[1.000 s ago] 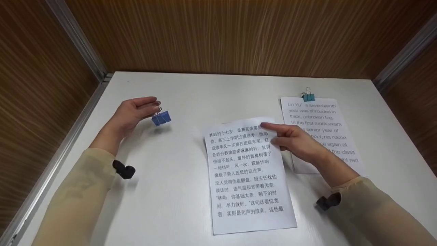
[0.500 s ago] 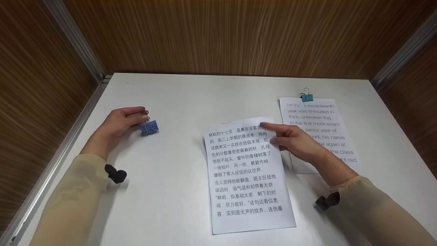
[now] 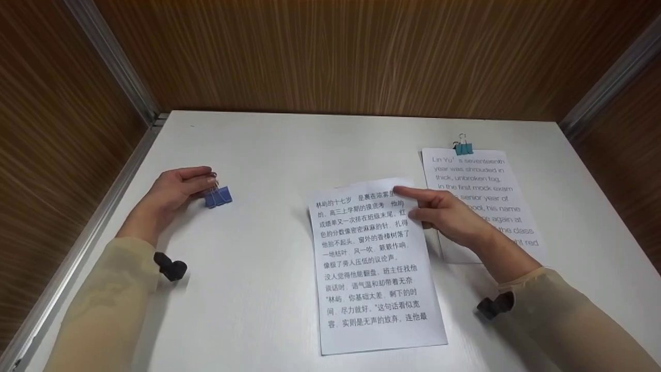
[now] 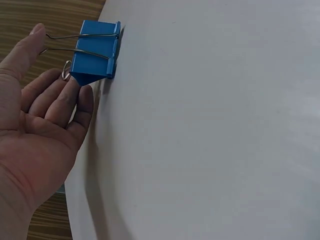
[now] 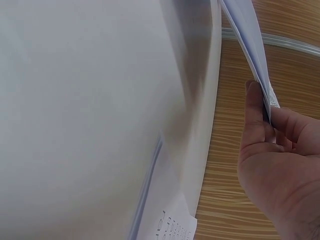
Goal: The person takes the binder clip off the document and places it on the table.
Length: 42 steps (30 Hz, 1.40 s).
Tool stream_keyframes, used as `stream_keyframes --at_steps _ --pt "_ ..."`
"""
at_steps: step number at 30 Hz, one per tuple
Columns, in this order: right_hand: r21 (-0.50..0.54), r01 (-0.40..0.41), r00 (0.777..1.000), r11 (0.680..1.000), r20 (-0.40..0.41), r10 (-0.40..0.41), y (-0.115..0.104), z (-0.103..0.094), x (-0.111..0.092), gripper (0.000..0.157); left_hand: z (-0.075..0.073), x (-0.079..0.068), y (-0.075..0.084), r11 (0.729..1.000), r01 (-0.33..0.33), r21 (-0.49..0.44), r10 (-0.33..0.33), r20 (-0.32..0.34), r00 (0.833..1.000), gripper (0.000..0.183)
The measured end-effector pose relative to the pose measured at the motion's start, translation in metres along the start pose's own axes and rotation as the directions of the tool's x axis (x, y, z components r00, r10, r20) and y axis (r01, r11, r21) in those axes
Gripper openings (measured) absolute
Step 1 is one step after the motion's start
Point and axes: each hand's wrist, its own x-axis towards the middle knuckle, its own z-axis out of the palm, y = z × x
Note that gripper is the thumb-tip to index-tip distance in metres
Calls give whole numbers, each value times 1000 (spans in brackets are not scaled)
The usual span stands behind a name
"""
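Note:
In the head view my left hand (image 3: 173, 194) is low over the left side of the table, thumb and fingertips at the wire handles of a blue binder clip (image 3: 219, 197). The left wrist view shows the binder clip (image 4: 95, 52) with its spine against the white surface, the thumb by one handle and the other fingers under the second. My right hand (image 3: 454, 214) pinches the upper right edge of a stack of paper sheets (image 3: 372, 268) printed with Chinese text. In the right wrist view, several layers of these sheets (image 5: 252, 47) run between thumb and fingers.
Behind my right hand lies a second stack of sheets (image 3: 470, 175) with English text, a teal binder clip (image 3: 464, 149) on its top edge. Wood-patterned panels (image 3: 361, 57) enclose the white table (image 3: 268, 150) at the back and sides.
My left hand has moved left and towards me with the blue binder clip and has come lower to the table. The right hand and its sheets have stayed nearly still.

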Motion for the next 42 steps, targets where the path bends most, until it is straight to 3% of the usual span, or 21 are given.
stream_keyframes --at_steps 11,25,31,35,38,40,42 --pt "2 -9 1000 1000 -3 9 0 1 -1 52 -8 14 -17 1000 12 27 -11 -49 999 67" --pt "42 1 1000 999 -2 -1 0 2 0 52 -12 12 -11 1000 19 8 -18 -55 998 71" --pt "74 9 1000 997 -18 -8 -2 2 2 52 -11 4 4 988 -35 147 48 -86 995 77" --pt "109 16 999 994 -34 -12 -3 2 4 53 3 -2 21 960 -143 239 169 -92 981 81" --pt "111 27 998 993 -60 -21 -5 2 6 53 21 -7 34 917 -224 331 265 -81 961 80" --pt "112 37 996 993 -85 -27 -5 2 8 52 37 -12 41 872 -279 403 331 -66 941 78" --pt "92 44 992 995 -125 -32 -4 2 11 52 56 -17 46 810 -348 473 413 -37 910 75"
